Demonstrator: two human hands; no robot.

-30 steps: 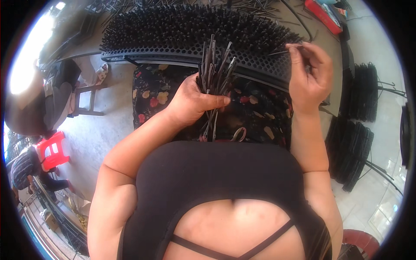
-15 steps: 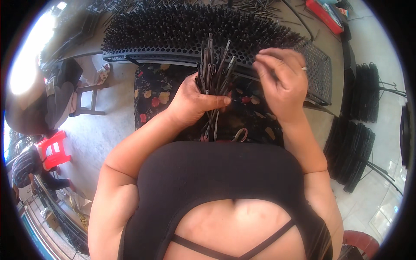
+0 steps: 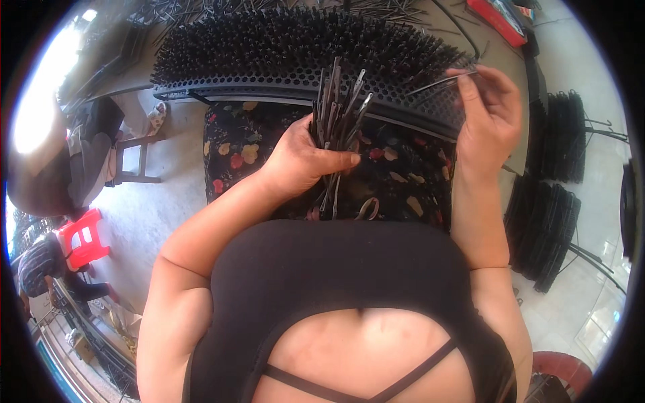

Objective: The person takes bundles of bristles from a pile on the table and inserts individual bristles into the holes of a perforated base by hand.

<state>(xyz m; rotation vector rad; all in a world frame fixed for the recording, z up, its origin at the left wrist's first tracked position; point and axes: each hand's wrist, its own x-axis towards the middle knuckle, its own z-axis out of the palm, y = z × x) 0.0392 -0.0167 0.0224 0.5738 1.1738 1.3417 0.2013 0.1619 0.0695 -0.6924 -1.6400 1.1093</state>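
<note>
A bundle of thin dark metal strips (image 3: pixel 334 124), some with a small hole at the tip, stands nearly upright in front of my chest. My left hand (image 3: pixel 295 160) is wrapped round its middle, thumb across the front. Out to the right, my right hand (image 3: pixel 494 114) pinches one thin strip (image 3: pixel 435 86) between thumb and fingers. That strip lies slantwise over the right part of a black perforated rack (image 3: pixel 269 91). Many similar dark strips (image 3: pixel 289 50) stand packed in the rack's holes; the holes at its right end and front edge are bare.
Dark floral cloth (image 3: pixel 235 144) covers my lap. Loose strips (image 3: pixel 386 10) lie behind the rack, with a red box (image 3: pixel 498 21) at the far right. Bundles of black pieces (image 3: pixel 564 138) stand on the right. Other people (image 3: pixel 40 262) and a red stool (image 3: pixel 86 236) are at left.
My right hand has moved right, away from the bundle, and a single strip now shows in its pinch. The left hand keeps its hold on the bundle almost unmoved.
</note>
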